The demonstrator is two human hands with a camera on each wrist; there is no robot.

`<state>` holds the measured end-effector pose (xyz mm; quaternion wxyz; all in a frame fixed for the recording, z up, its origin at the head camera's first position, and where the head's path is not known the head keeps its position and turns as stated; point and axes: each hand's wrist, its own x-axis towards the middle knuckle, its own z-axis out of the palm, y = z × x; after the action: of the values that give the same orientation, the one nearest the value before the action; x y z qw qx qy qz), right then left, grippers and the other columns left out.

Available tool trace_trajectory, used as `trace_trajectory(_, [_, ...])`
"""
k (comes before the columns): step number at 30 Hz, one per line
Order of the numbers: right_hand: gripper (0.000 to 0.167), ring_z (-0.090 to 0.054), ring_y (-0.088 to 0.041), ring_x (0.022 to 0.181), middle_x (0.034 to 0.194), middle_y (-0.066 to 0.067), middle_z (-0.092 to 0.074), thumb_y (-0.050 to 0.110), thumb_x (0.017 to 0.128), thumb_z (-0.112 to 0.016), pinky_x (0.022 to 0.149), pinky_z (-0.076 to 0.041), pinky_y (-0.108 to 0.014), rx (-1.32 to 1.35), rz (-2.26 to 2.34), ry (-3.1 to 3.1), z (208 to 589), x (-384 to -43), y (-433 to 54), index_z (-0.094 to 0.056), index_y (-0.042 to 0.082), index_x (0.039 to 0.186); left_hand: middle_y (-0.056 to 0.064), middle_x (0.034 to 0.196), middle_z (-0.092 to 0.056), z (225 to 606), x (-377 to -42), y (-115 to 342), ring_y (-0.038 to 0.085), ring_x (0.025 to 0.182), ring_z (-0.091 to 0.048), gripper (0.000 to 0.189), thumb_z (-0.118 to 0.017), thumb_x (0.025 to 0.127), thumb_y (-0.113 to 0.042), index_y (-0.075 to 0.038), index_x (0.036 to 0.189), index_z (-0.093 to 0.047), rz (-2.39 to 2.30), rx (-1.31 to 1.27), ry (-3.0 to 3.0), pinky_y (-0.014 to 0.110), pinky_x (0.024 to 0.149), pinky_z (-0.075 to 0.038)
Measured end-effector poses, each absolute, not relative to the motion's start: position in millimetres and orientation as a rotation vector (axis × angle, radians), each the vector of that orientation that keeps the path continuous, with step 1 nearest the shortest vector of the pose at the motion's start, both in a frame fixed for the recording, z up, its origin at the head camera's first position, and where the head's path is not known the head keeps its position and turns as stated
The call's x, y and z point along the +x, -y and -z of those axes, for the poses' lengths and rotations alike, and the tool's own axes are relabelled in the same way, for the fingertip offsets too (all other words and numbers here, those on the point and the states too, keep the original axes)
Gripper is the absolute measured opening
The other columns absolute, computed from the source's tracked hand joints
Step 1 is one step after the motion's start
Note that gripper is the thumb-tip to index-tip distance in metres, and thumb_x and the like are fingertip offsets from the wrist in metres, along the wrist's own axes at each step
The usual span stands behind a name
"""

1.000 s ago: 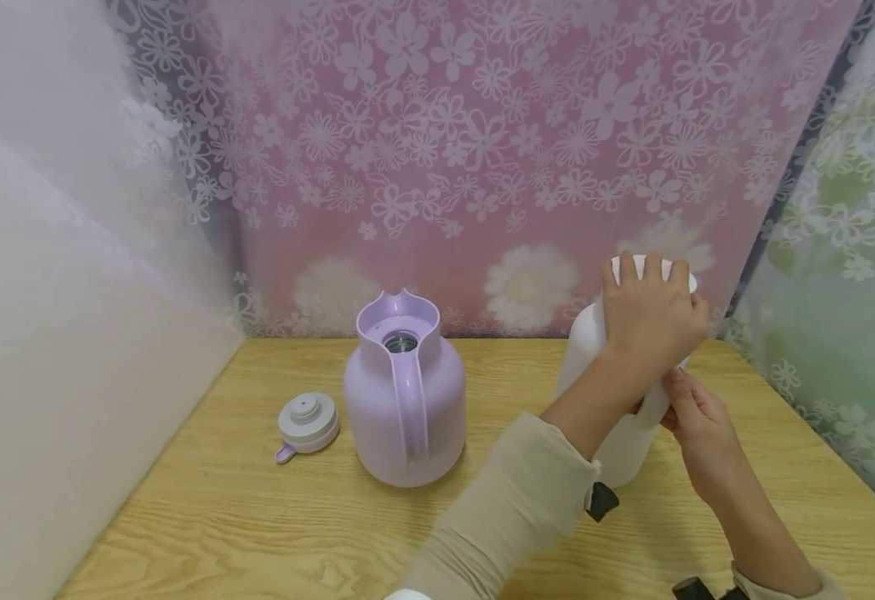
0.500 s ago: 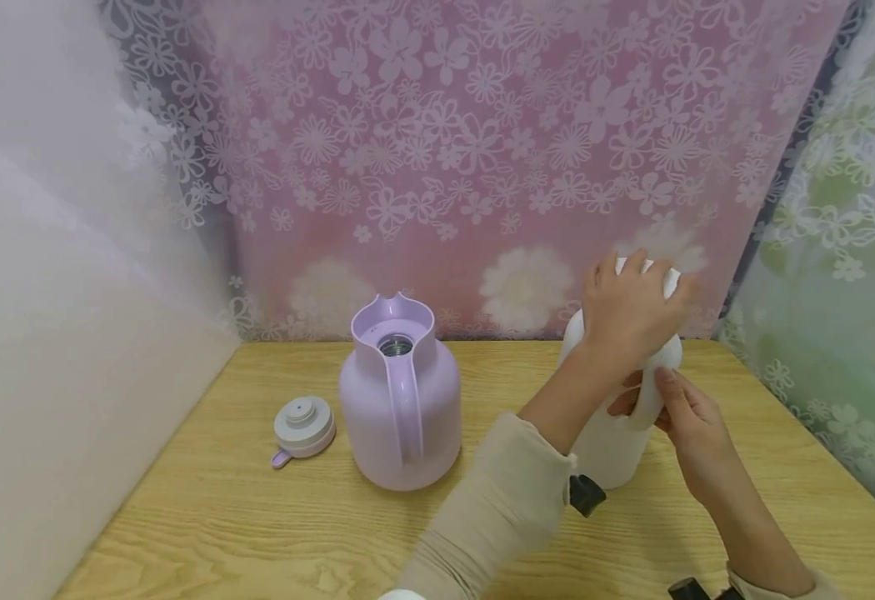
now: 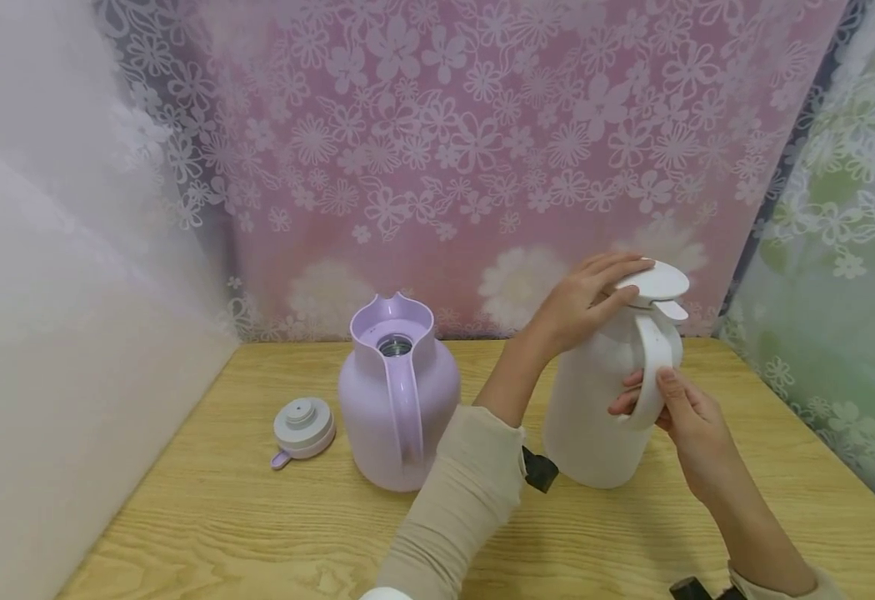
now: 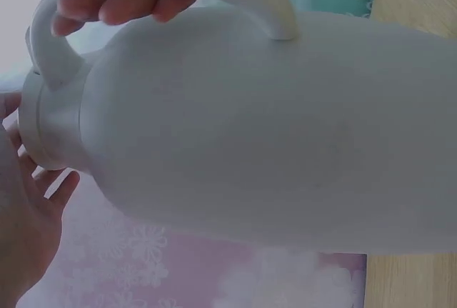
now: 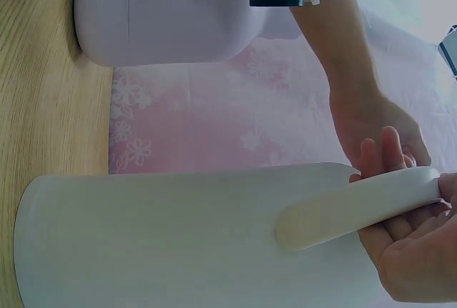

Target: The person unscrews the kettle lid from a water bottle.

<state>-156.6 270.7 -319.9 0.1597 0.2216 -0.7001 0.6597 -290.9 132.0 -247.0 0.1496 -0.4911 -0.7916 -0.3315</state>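
A tall white vacuum jug (image 3: 595, 417) stands on the table at the right in the head view. Its white lid (image 3: 666, 282) sits on the neck, a small tab pointing toward me. My left hand (image 3: 568, 304) holds the lid from the left side, fingers over the top and thumb along the near edge. With my right hand (image 3: 700, 433) I grip the jug's handle (image 3: 653, 358), fingers passing through the loop and thumb on the outside. The left wrist view shows those right fingertips (image 4: 132, 2) under the handle, and the left hand (image 4: 28, 215) at the neck.
Left of the white jug stands a lilac vacuum jug (image 3: 437, 400), its mouth uncovered and its handle facing me. A grey and lilac stopper (image 3: 304, 429) lies farther left on the wooden table (image 3: 257, 533). A floral curtain (image 3: 482, 167) hangs right behind the table.
My left hand has turned and shifted left, from lying across the top of the lid to its left side, so the lid and tab now show. The right hand keeps its grip on the handle.
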Motion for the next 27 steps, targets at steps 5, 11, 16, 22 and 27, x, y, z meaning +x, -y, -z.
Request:
trace_trajectory(5, [0.037, -0.062, -0.016, 0.081, 0.083, -0.007, -0.066, 0.017, 0.103, -0.024, 0.073, -0.046, -0.023, 0.613, -1.892, 1.994, 319, -156, -270, -0.054, -0.005, 0.105, -0.011, 0.142, -0.033, 249, -279, -139, 0.003, 0.130, -0.020, 0.045, -0.043, 0.096, -0.043, -0.029, 0.138, -0.042, 0.777, -1.210, 2.285, 0.020, 0.103, -0.018])
trace_trajectory(11, [0.037, -0.062, -0.016, 0.081, 0.082, -0.007, -0.065, 0.017, 0.103, -0.024, 0.073, -0.046, -0.023, 0.596, -1.893, 1.988, 318, -156, -269, -0.055, -0.005, 0.104, -0.007, 0.133, -0.045, 248, -260, -156, 0.012, 0.112, -0.040, 0.048, -0.044, 0.090, -0.055, -0.031, 0.131, -0.052, 0.446, -0.857, 2.237, 0.022, 0.094, -0.031])
trace_trajectory(16, [0.039, -0.060, -0.015, 0.081, 0.082, -0.006, -0.065, 0.018, 0.103, -0.024, 0.072, -0.045, -0.023, 0.585, -1.893, 1.993, 318, -155, -269, -0.058, -0.002, 0.104, -0.007, 0.122, -0.051, 247, -245, -171, 0.012, 0.101, -0.044, 0.048, -0.041, 0.089, -0.060, -0.032, 0.124, -0.058, 0.360, -0.657, 2.210, 0.024, 0.082, -0.037])
trace_trajectory(22, [0.039, -0.060, -0.016, 0.081, 0.083, -0.006, -0.065, 0.017, 0.102, -0.024, 0.072, -0.045, -0.024, 0.601, -1.912, 1.973, 318, -157, -269, -0.059, -0.002, 0.104, -0.007, 0.113, -0.053, 247, -241, -173, 0.011, 0.094, -0.044, 0.049, -0.043, 0.087, -0.062, -0.031, 0.120, -0.061, 0.334, -0.588, 2.179, 0.023, 0.078, -0.036])
trace_trajectory(27, [0.038, -0.061, -0.015, 0.081, 0.082, -0.005, -0.065, 0.018, 0.102, -0.025, 0.072, -0.046, -0.022, 0.582, -1.902, 1.987, 319, -156, -269, -0.057, -0.003, 0.103, -0.005, 0.121, -0.049, 251, -251, -167, 0.011, 0.106, -0.042, 0.060, -0.052, 0.079, -0.066, -0.028, 0.124, -0.057, 0.530, -0.639, 2.175, 0.024, 0.087, -0.035])
